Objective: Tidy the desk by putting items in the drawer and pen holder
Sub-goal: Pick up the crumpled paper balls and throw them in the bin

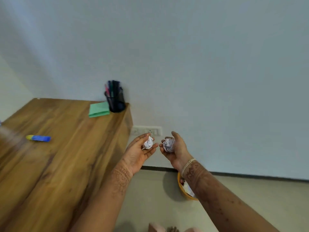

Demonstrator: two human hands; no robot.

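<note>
paper balls sit in the curled fingers of left hand and right hand, off the table at 3 o'clock; binning scraps, it seems; next, drop both into the bin at 5 o'clock.

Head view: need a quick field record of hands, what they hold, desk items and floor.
left hand: palm up, holds left paper ball, past the desk's right edge
right hand: cups right paper ball
desk: pen holder with pens at far right corner; green paper beside it; blue-and-yellow stick lying near left
floor: yellow bin, paper inside, partly hidden by right forearm
</note>
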